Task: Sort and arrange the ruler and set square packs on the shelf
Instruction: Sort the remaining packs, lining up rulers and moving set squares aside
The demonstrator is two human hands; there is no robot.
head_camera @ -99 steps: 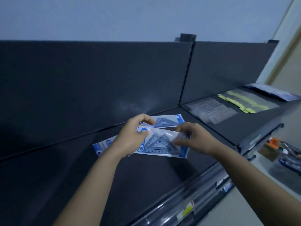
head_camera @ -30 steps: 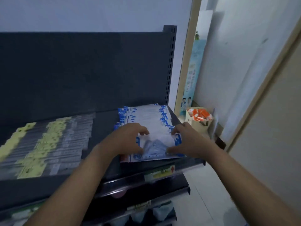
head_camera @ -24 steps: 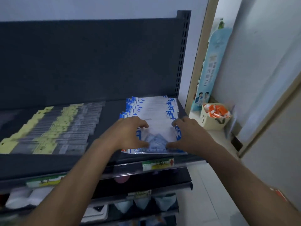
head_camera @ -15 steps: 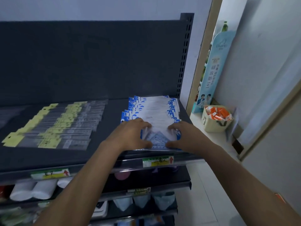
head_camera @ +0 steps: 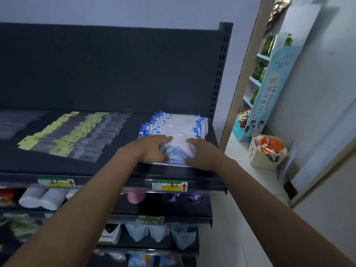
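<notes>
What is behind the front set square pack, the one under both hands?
A row of overlapping blue-and-white packs reaches toward the back panel. The left hand and right hand cover much of the front pack; anything under it is hidden.

Blue-white set square packs point(head_camera: 174, 125) overlapped, shelf point(head_camera: 119, 168) right end
</notes>
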